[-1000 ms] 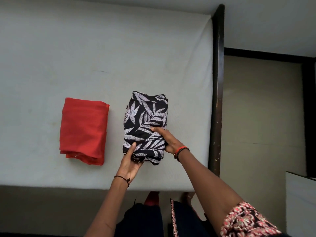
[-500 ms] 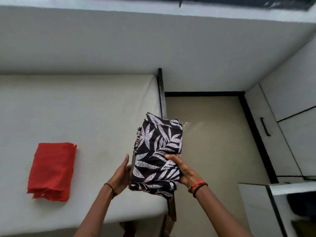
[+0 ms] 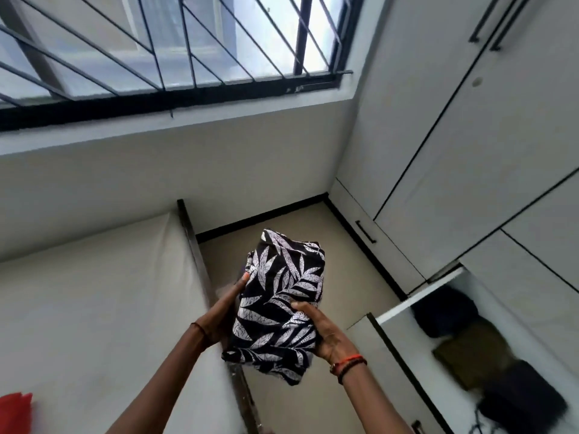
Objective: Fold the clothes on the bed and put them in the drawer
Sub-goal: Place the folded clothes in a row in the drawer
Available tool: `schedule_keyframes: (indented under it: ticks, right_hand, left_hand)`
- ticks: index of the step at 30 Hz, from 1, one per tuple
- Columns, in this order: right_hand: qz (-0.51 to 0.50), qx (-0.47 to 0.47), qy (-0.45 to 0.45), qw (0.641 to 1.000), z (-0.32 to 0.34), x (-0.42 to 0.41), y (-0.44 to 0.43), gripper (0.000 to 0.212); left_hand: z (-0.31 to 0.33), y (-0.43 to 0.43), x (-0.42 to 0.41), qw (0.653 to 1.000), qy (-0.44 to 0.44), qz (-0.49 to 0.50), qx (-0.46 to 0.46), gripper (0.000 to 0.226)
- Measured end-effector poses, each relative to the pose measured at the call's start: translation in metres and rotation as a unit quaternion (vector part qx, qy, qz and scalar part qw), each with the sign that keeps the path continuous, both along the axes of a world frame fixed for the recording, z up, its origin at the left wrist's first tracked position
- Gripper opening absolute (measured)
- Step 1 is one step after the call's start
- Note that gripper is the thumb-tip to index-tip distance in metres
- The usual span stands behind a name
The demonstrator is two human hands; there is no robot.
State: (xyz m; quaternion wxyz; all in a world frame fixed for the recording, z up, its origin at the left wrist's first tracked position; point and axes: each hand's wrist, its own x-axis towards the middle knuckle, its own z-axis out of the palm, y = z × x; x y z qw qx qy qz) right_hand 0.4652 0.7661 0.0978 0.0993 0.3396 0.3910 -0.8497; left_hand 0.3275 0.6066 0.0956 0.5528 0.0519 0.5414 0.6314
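A folded black garment with a white leaf print (image 3: 282, 296) is held in the air over the floor, just past the bed's dark wooden edge (image 3: 200, 270). My left hand (image 3: 224, 311) grips its left side from beneath. My right hand (image 3: 322, 330) grips its lower right side, thumb on top. A folded red garment (image 3: 14, 413) lies on the white bed sheet (image 3: 94, 308) at the bottom left, mostly cut off. An open white drawer (image 3: 419, 296) at the right holds several dark folded clothes (image 3: 476, 343).
White wardrobe doors with black handles (image 3: 365, 231) fill the right side. A barred window (image 3: 175, 48) is above the wall. Beige floor (image 3: 344, 277) runs between bed and wardrobe.
Both hands have carried the leaf-print garment off the bed and to the right, over the floor. My view has swung up and right, bringing the open drawer and window into sight.
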Motion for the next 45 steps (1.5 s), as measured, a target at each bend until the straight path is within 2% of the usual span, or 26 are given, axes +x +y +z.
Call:
schedule_keyframes:
  ticks: [3,5,8,10,12,15,16,20,26,34,42,45]
  right_hand:
    - [-0.051,0.007,-0.007,0.999,0.001,0.028,0.015,0.053]
    - [-0.077,0.019,-0.014,0.997,0.002,0.051,0.025,0.062]
    - [-0.122,0.025,-0.013,0.992,0.006,0.086,0.034,0.068]
    - [-0.150,0.020,-0.008,0.989,0.006,0.107,0.038,0.067]
    - [-0.185,0.013,-0.001,0.983,0.008,0.131,0.044,0.068]
    - [-0.241,0.001,0.002,0.970,0.009,0.165,0.051,0.062]
    - [-0.260,-0.002,0.004,0.965,0.010,0.176,0.053,0.062]
    - [-0.332,-0.003,0.004,0.943,0.009,0.235,0.068,0.054]
    - [-0.402,0.009,-0.016,0.916,0.000,0.322,0.097,0.054]
    - [-0.451,-0.005,-0.019,0.892,-0.041,0.459,0.175,0.074]
    - [-0.462,-0.010,-0.120,0.879,-0.107,0.588,0.230,0.086]
    - [-0.486,-0.029,-0.127,0.864,-0.131,0.621,0.243,0.085]
  left_hand:
    - [0.010,0.027,0.013,0.999,0.013,-0.042,0.007,0.097]
    - [0.007,0.045,0.020,0.998,0.036,-0.047,0.000,0.082]
    - [-0.013,0.071,0.027,0.990,0.049,-0.134,-0.014,0.075]
    - [-0.005,0.093,0.046,0.984,0.024,-0.171,-0.031,0.075]
    - [0.019,0.115,0.080,0.975,0.036,-0.215,-0.038,0.068]
    - [0.027,0.145,0.115,0.972,0.060,-0.226,-0.035,0.034]
    - [0.024,0.155,0.124,0.968,0.060,-0.241,-0.045,0.030]
    - [0.021,0.202,0.174,0.944,0.032,-0.316,-0.089,0.042]
    - [0.003,0.264,0.252,0.925,0.028,-0.366,-0.104,0.036]
    - [-0.035,0.366,0.395,0.900,0.005,-0.406,-0.157,0.040]
    - [-0.092,0.438,0.525,0.886,0.007,-0.424,-0.189,0.059]
    - [-0.121,0.458,0.560,0.875,0.000,-0.433,-0.215,0.055]
